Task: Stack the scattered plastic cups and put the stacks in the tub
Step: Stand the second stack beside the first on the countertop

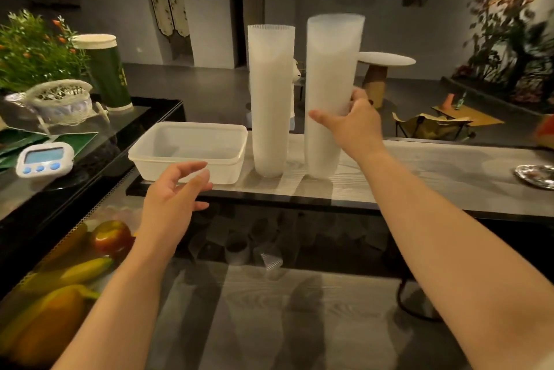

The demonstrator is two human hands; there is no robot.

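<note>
Two tall stacks of translucent plastic cups stand upright on the grey wood counter. My right hand grips the right stack about halfway up, thumb in front and fingers round its far side. The left stack stands free beside it, close to the tub. The white rectangular plastic tub sits to the left of both stacks with nothing in it. My left hand hovers just in front of the tub's near wall, fingers spread and relaxed, holding nothing.
A white digital timer, a wicker basket and a green cylinder sit on the black counter at left. Fruit, including bananas and an apple, lies at lower left. A silver dish is at far right.
</note>
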